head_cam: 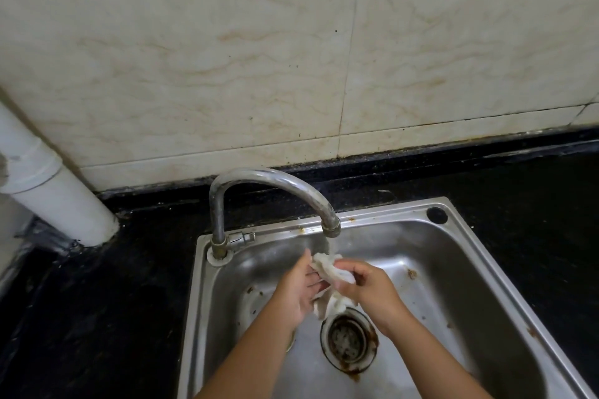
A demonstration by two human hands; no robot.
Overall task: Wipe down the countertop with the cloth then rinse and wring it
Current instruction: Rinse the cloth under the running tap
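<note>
1. A black desk (pixel 534 204) surrounds a steel sink (pixel 453 272).
2. A curved tap (pixel 269 183) arches over the basin.
3. Left hand (pixel 296 293) and right hand (pixel 369 290) each grip the white cloth (pixel 327 272), bunched between them below the spout and above the drain (pixel 348 340).

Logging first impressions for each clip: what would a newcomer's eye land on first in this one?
Two bare hands meet over the steel sink, left hand and right hand gripping a crumpled white cloth just under the curved faucet spout. Below them sits the rust-ringed drain. A white pipe slants down onto the black countertop at far left.
</note>
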